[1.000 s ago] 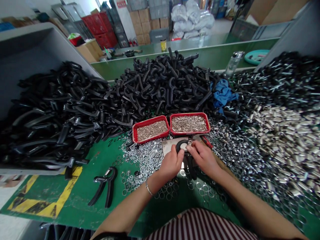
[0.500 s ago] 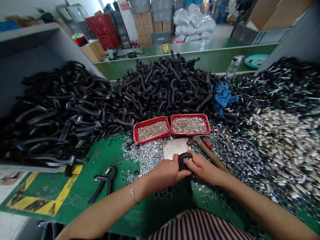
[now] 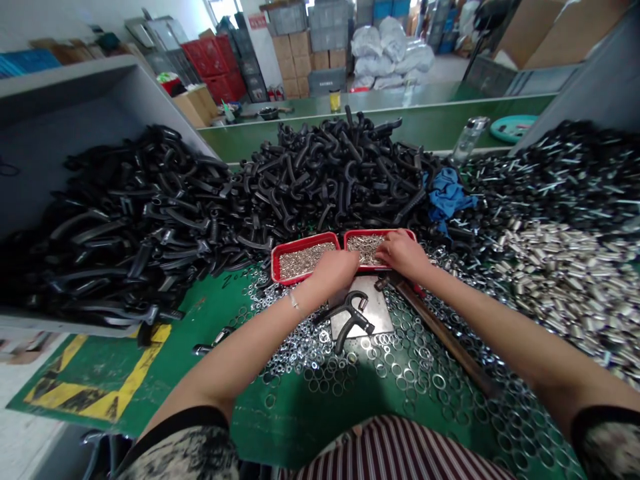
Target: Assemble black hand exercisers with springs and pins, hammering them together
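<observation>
My left hand (image 3: 334,269) hovers at the near edge of the left red tray (image 3: 278,257), which holds small metal parts; its fingers are curled under and hidden. In the right red tray (image 3: 403,233) of small silver pins, my right hand (image 3: 403,254) has its fingertips pinched together. Just below both hands, a black plastic handle piece (image 3: 350,315) lies free on a square metal plate (image 3: 380,312). A wooden-handled hammer (image 3: 445,340) lies under my right forearm.
Big heaps of black handles (image 3: 150,213) fill the left and back (image 3: 340,167). Silver sleeves (image 3: 565,280) and dark parts (image 3: 565,173) are piled on the right. Washers and rings (image 3: 400,367) litter the green table. An assembled hand grip (image 3: 213,345) and a blue cloth (image 3: 445,192) lie nearby.
Both hands have let go of the black handle piece, which now lies on the metal plate. They have moved away from me to the two red trays.
</observation>
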Motion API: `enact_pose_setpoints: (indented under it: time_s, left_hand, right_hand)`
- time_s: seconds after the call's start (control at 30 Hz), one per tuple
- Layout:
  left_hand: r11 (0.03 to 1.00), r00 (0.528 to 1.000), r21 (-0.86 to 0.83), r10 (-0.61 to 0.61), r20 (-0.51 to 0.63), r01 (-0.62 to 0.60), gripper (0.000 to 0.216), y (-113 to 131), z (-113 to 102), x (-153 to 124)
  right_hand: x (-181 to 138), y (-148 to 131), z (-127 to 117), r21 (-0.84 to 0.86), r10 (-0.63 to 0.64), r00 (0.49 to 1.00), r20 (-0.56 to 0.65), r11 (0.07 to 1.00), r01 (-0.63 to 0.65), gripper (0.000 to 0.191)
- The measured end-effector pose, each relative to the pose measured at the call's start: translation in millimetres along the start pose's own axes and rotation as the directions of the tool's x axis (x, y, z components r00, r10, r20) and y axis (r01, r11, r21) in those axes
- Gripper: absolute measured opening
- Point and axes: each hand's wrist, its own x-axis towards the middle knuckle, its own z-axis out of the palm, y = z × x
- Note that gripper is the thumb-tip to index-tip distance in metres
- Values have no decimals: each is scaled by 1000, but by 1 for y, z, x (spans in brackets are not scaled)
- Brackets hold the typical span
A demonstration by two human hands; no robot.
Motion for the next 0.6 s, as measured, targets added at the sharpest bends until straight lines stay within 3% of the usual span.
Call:
enact_pose_setpoints:
  time_s: [0.1,0.2,0.4,0.6]
  left_hand:
    - [994,997,76,73,2,-73,24,-1,-3,45]
    - [992,996,91,85,22,-86,24,0,7,69]
    - [998,997,43,37,-67,-35,27,-3,23,55]
    - [981,980,-192,-21,-196,-18,25,-4,24,52]
  right_hand:
    - [13,-11,5,-39,12,999,39,999,-11,18]
    - [17,-17,9,-40,-1,999,47,999,3,16]
    - [12,-11,16,-34,-45,998,31,998,46,15]
    - [14,-12,17,7,-76,997,9,997,76,21]
